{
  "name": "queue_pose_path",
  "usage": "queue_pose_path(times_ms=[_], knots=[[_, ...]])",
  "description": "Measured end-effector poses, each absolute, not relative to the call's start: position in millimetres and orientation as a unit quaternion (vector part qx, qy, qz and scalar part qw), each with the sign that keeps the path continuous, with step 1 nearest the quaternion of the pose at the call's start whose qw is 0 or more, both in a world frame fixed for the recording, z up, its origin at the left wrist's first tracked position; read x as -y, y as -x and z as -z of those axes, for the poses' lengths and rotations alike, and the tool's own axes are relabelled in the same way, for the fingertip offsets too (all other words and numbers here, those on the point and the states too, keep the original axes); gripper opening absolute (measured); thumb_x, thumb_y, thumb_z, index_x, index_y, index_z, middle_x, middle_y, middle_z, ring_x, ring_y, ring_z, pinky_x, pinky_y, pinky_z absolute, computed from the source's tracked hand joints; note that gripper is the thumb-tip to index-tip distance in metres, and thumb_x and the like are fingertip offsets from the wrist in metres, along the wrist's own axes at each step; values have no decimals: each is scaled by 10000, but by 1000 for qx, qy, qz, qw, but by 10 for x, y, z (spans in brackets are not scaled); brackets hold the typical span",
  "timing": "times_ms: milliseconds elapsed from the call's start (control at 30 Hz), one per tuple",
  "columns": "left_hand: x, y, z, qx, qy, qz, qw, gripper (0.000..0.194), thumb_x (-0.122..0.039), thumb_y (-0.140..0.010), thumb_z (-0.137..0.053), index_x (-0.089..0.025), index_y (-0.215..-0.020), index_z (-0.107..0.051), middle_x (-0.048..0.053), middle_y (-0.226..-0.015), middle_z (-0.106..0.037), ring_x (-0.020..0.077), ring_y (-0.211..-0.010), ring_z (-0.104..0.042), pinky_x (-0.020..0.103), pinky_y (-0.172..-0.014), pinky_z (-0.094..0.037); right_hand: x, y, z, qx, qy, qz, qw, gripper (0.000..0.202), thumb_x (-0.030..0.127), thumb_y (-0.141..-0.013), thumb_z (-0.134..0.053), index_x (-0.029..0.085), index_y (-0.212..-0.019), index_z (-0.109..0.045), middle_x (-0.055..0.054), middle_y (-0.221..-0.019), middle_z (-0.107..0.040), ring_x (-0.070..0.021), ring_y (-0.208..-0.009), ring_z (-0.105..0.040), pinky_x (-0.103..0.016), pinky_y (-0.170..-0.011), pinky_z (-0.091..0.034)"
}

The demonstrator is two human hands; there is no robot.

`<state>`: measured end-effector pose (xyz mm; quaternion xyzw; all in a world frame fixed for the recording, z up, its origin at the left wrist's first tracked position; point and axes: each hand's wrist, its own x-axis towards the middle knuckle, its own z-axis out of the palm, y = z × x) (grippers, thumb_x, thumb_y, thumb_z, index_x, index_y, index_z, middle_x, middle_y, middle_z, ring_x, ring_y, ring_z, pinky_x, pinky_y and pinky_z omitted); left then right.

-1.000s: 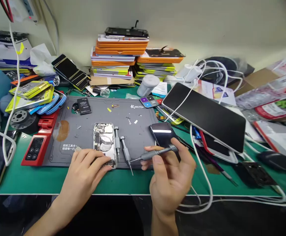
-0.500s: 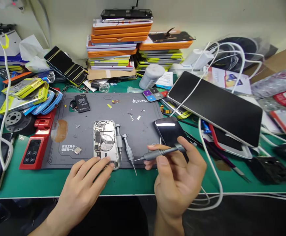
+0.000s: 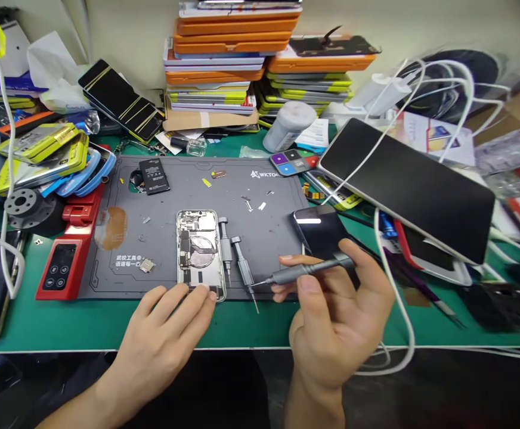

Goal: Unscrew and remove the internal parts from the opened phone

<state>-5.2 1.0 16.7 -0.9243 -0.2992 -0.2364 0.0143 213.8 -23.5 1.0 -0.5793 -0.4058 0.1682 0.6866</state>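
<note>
An opened phone (image 3: 201, 253) lies on the grey mat (image 3: 224, 185) with its inner parts showing. The fingertips of my left hand (image 3: 166, 325) rest over its lower edge, stretched out and covering part of it. In my right hand (image 3: 340, 322) is a grey screwdriver (image 3: 302, 272), held nearly level with its tip pointing left. Two more screwdrivers lie just right of the phone, one upright in the view (image 3: 225, 247) and one slanted (image 3: 244, 268). The held tip appears over the slanted one; whether they touch I cannot tell.
A black battery (image 3: 154, 176) and small metal parts lie on the mat. At its left stands a red device (image 3: 61, 268) with buttons. A dark phone (image 3: 316, 223) and a large black tablet (image 3: 412, 185) are to the right, with white cables. Stacked boxes (image 3: 233, 27) rise behind.
The view has shifted, so the mat and phone appear slightly further right and higher. Both hands keep almost the same pose, and the screwdriver is still in my right hand.
</note>
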Motion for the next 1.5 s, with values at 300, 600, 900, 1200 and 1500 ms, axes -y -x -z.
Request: queue_pose_path(times_ms=[300, 600, 900, 1200, 1500], knots=[[-156, 35, -133, 275, 929, 248, 8, 373, 37, -1050, -411, -92, -1199, -727, 70, -1124, -811, 189, -753, -583, 348, -639, -484, 227, -2127, 40, 372, 594, -161, 695, 529, 216, -990, -764, 241, -1490, -594, -54, -1046, -829, -143, -609, -724, -282, -517, -639], [6, 94, -49, 318, 928, 190, -36, 371, -72, -1067, -541, -129, -1423, -628, 71, -1197, -770, 184, -850, -665, 336, -692, -589, 209, -1820, -134, 423, 555, -141, 702, 514, 180, -954, -812, 297, -1426, -645, -32, -1117, -833, -178, -751, -815, -379, -767, -744], [129, 109, 209, 330, 913, 240, -24, 134, -117, -1023, -634, -182, -971, -740, 76, -922, -724, 262, -870, -651, 394, -716, -547, -44, -1193, -350, 582, 469, -404, 528, 40, 291, -1102, -625, 299, -1085, -661, -27, -1316, -821, -181, -1103, -840, -355, -972, -713], [74, 147, 284, 318, 911, 257, -53, 141, -102, -1004, -636, -181, -974, -749, 61, -876, -730, 255, -879, -671, 382, -718, -563, -225, -1112, -336, 620, 477, -433, 447, 137, 260, -1107, -533, 285, -1023, -639, -29, -1339, -811, -172, -1095, -818, -355, -968, -653], [62, 161, 186, 329, 897, 286, -69, 187, -90, -1001, -604, -165, -933, -761, 91, -878, -757, 270, -919, -701, 397, -785, -617, -251, -1110, -366, 620, 463, -459, 435, 186, 185, -1076, -469, 274, -1004, -616, -38, -1342, -800, -192, -1180, -793, -398, -1011, -644]])
